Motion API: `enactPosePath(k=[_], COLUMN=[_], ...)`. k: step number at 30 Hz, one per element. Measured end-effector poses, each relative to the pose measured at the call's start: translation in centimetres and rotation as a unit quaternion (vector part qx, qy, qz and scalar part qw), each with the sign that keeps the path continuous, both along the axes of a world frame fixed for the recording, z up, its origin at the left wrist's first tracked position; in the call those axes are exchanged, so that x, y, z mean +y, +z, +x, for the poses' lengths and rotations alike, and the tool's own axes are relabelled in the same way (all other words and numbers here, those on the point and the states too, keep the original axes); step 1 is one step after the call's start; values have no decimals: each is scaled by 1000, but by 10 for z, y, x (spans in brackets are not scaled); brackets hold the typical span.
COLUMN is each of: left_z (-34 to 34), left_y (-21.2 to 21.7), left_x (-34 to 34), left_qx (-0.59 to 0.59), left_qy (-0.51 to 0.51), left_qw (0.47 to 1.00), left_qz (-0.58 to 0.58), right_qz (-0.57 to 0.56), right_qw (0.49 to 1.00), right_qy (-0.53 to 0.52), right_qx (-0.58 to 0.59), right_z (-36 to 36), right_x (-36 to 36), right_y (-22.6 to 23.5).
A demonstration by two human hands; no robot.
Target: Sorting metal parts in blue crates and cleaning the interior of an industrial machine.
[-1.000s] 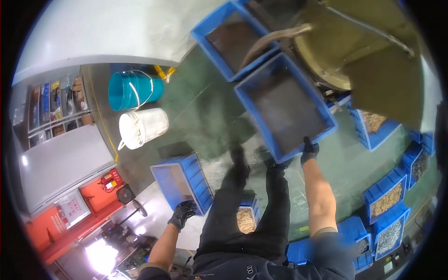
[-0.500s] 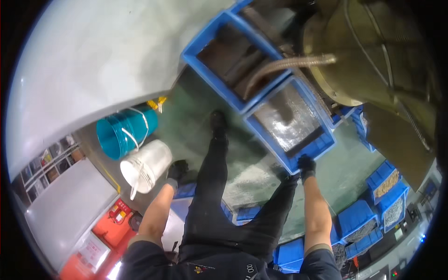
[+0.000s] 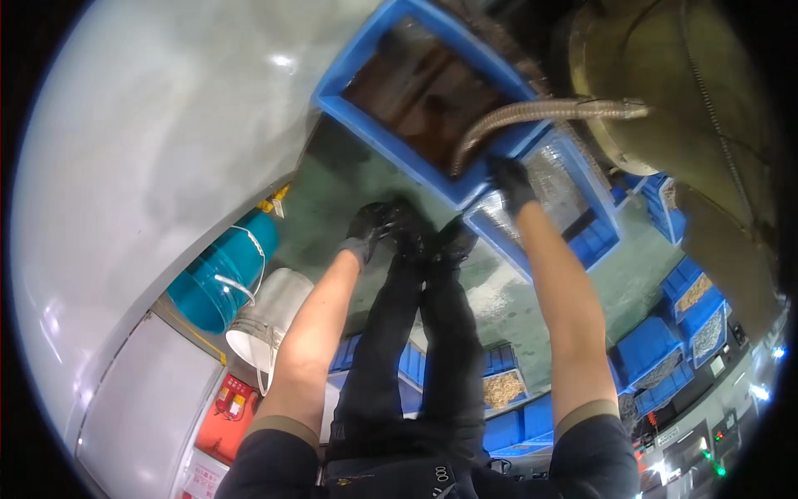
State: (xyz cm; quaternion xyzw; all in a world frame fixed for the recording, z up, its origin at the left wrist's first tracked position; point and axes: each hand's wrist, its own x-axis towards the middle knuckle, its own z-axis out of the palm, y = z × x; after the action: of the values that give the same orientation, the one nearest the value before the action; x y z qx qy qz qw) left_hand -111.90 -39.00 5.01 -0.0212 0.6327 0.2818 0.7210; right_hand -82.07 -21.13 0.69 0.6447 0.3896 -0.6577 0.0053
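My right hand [image 3: 510,182], in a dark glove, reaches to where the rims of two blue bins meet. Its fingers are blurred against the dark, so their grip does not show. The farther blue bin [image 3: 391,148] holds dark brown liquid, and the end of a ribbed metal hose [image 3: 532,112] hangs into it. Beside it, the nearer blue bin [image 3: 519,249] has a shiny, pale wet surface inside. My left hand [image 3: 370,226], also gloved, hangs in front of my legs near my dark shoes, apart from both bins. Its fingers merge with the dark shapes behind.
At left stand a teal bucket [image 3: 218,274] and a white bucket [image 3: 270,320], both with handles, below a large pale machine panel [image 3: 183,108]. Blue bins of small parts [image 3: 648,345] line the right side. A big olive-coloured drum [image 3: 665,75] rises at far right.
My right hand has left the nearer bin's near end and moved forward to the junction of the bins. My left hand has swung forward from beside the white bucket. My feet have come together.
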Motion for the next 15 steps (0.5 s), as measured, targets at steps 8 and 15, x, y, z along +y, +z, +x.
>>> enactPosePath(k=[8,15], left_z=[12,43], left_y=[-79,-108], left_x=[64,102], left_qx=[29,68], left_qy=[94,122], left_qw=[995,988], left_qz=[-37,-73], right_qz=[73,37], right_qw=[980,977], right_qy=[-148,-188], right_qx=[-109,-92], right_z=[-105,-78], right_x=[21,20], right_y=[-64,-124])
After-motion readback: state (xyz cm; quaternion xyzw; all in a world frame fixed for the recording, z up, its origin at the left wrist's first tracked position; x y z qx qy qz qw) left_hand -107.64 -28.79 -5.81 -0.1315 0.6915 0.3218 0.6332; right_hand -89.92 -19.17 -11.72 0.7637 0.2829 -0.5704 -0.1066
